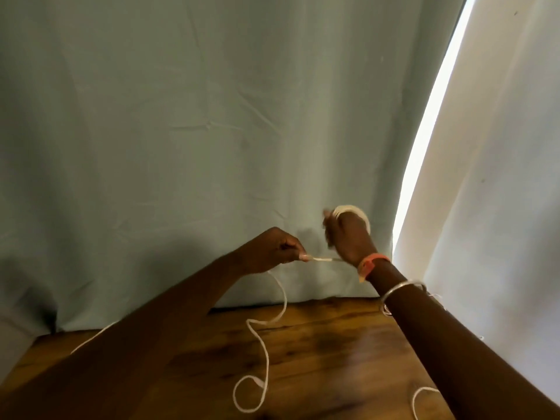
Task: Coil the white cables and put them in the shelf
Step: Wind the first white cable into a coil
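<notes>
My right hand (348,234) is raised in front of the curtain, with several turns of white cable coil (354,212) wound around its fingers. My left hand (281,248) pinches the same white cable (266,356) just left of the right wrist, and a short taut stretch runs between the two hands. From the left hand the loose cable hangs down and snakes over the wooden table (327,353), ending in a loop near the front. Another white cable loop (424,395) shows under my right forearm. No shelf is in view.
A pale blue-green curtain (212,131) hangs right behind the table's far edge. A white curtain (500,177) hangs on the right, with a bright gap of daylight between the two. My right wrist wears an orange band and a silver bangle.
</notes>
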